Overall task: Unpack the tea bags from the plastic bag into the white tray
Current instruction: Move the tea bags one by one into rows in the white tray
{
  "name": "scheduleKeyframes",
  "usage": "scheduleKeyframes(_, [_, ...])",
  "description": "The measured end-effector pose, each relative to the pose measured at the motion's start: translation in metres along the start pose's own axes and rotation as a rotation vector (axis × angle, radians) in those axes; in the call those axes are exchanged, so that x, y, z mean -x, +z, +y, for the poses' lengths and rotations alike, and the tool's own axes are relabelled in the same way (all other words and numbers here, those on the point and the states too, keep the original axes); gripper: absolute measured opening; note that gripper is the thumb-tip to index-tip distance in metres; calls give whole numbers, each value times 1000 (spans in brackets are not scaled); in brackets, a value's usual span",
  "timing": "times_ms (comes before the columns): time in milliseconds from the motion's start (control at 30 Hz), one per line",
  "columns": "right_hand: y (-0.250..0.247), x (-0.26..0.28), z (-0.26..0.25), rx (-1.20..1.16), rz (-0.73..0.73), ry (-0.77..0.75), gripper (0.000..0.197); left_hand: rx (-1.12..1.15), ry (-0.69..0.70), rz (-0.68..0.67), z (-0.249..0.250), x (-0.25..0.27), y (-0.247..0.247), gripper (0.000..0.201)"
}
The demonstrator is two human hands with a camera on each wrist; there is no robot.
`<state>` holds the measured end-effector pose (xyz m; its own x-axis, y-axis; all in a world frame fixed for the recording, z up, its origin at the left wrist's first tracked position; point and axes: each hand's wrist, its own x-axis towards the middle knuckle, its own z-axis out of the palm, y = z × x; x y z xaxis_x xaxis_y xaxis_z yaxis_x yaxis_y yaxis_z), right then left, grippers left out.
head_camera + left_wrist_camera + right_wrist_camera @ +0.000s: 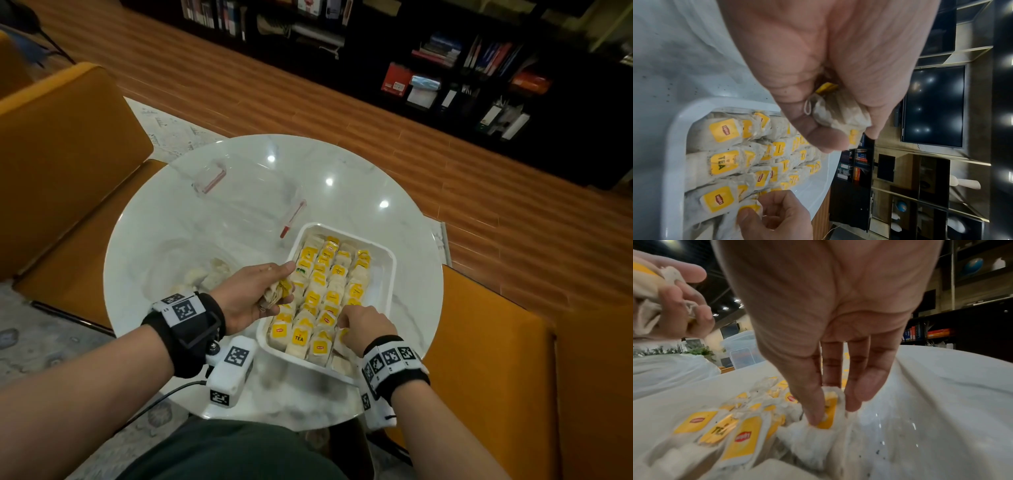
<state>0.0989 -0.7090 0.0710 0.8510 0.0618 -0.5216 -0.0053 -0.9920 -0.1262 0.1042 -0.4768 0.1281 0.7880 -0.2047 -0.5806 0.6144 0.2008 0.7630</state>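
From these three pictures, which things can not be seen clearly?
- Clear plastic bag, head view: glare blurs it; the remaining tea bags cannot be counted.
- Bundle of paper tea bags in the left hand, left wrist view: fingers hide the count.
- Near corner of the white tray, head view: the right hand covers it.

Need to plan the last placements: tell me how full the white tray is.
Nearly full. In the head view, rows of tea bags cover the white tray except a bare strip along its right side.
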Motion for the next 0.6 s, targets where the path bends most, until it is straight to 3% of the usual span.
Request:
scheduleKeyframes(100, [-5, 4, -2, 18, 21, -18, 22, 44, -33, -32, 2, 1, 0, 36])
scheduleKeyframes(200, [-19, 13, -3, -92, 120, -55, 27, 174, -52, -119, 8, 2, 1, 33])
scheduleKeyframes(300, [-37, 31, -14, -437, 303, -162, 18, 244, -35, -153, 11, 2, 6, 27])
scheduleKeyframes(400, [-57, 56, -38, -722, 467, -303, 10, 183, -10, -174, 12, 0, 14, 35])
scheduleKeyframes(500, [-68, 68, -54, -878, 453, -385, 22, 102, 14, -200, 13, -1, 24, 42])
scheduleKeyframes(600, [-66, 65, -58, -862, 431, -337, 20, 69, 6, -243, 11, -1, 28, 48])
